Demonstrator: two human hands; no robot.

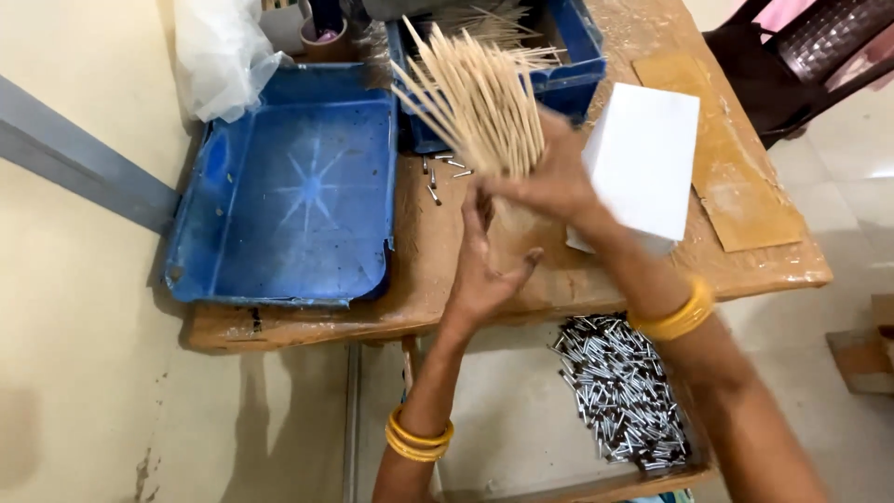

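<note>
My right hand (549, 177) grips a fanned bundle of thin pale wooden sticks (475, 98), held above the dusty wooden table (438, 279) with the tips pointing up and left. My left hand (480, 270) is open just below it, palm up, fingers apart, close under the bottom ends of the sticks and holding nothing. Both wrists wear yellow bangles. A few small metal pieces (442, 172) lie on the table under the bundle.
A large empty blue tray (289, 205) sits at the left. A smaller blue bin (573, 65) with more sticks stands behind. A white box (643, 163) is at the right. A pile of small metal tubes (619, 391) lies on a lower tray. A dark chair (792, 56) stands at far right.
</note>
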